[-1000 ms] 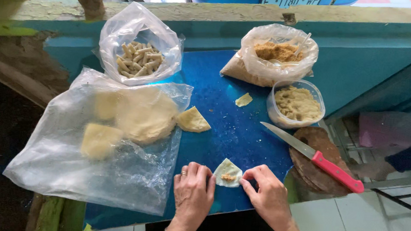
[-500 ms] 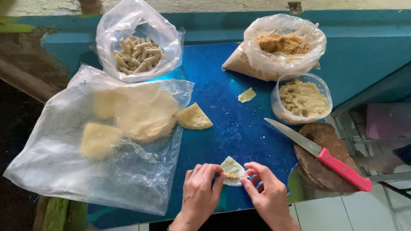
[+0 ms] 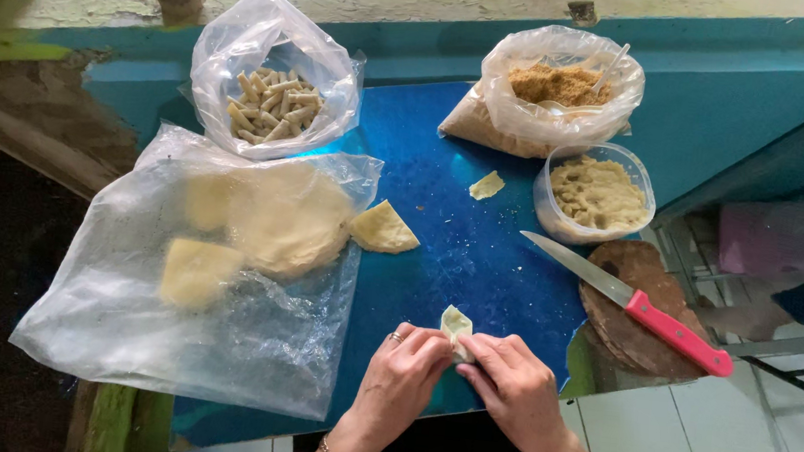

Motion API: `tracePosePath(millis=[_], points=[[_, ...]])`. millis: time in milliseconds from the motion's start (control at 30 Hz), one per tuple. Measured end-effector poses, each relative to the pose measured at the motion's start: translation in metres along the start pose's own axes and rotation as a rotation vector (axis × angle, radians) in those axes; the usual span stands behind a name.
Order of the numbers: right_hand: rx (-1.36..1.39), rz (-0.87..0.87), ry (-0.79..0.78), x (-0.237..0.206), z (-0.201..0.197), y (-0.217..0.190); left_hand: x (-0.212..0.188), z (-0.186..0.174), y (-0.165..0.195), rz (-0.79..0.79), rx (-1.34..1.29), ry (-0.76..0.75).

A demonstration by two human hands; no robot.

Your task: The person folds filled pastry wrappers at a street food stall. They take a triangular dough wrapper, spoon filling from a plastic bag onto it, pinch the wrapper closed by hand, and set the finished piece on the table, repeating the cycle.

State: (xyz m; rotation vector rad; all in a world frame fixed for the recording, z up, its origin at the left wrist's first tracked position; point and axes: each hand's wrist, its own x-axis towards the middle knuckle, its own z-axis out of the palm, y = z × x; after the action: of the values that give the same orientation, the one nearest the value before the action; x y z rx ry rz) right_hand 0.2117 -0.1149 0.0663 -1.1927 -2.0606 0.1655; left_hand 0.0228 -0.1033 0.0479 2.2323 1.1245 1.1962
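Folding is the step in hand, by my judgement: a small pale dough wrapper (image 3: 456, 328) sits pinched between both hands at the near edge of the blue bench (image 3: 443, 210). Left hand (image 3: 403, 369) has its fingers closed on the wrapper's left side; right hand (image 3: 513, 379) has its fingers closed over the right side and covers the lower part. Only the upper tip of the wrapper shows, creased and bent over itself; whether filling lies inside cannot be told. Finishing the fold likely calls for an even, light pinch along the seam, since the sheet looks thin. Just left lies a clear plastic bag (image 3: 117, 326) holding flat yellowish sheets, with one loose triangular piece (image 3: 382, 229) beside it. Farther off stand a bag of finished rolls (image 3: 271, 105), a bag of brown crumb (image 3: 558, 89), and a round tub of pale filling (image 3: 597, 191). A pink-handled knife (image 3: 630, 302) rests across a round wooden board (image 3: 632, 337) at right.
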Motion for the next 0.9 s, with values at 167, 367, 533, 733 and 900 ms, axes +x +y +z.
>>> tracePosePath(millis=[167,367,533,733,900], points=[[0.005,-0.052,-0.048,0.004,0.006,0.007,0.003,0.007,-0.004,-0.066,0.055,-0.016],[0.161,0.285,-0.268,0.019,0.011,0.033,0.008,0.013,0.0,-0.23,0.081,0.044],[0.25,0.304,-0.305,0.025,0.011,0.034,0.016,0.011,-0.003,-0.272,0.107,0.0],[0.005,0.069,-0.106,0.019,0.009,0.016,0.02,0.014,-0.003,-0.374,0.094,-0.015],[-0.074,-0.1,-0.095,0.015,0.004,0.009,0.019,0.017,-0.004,-0.46,0.032,0.044]])
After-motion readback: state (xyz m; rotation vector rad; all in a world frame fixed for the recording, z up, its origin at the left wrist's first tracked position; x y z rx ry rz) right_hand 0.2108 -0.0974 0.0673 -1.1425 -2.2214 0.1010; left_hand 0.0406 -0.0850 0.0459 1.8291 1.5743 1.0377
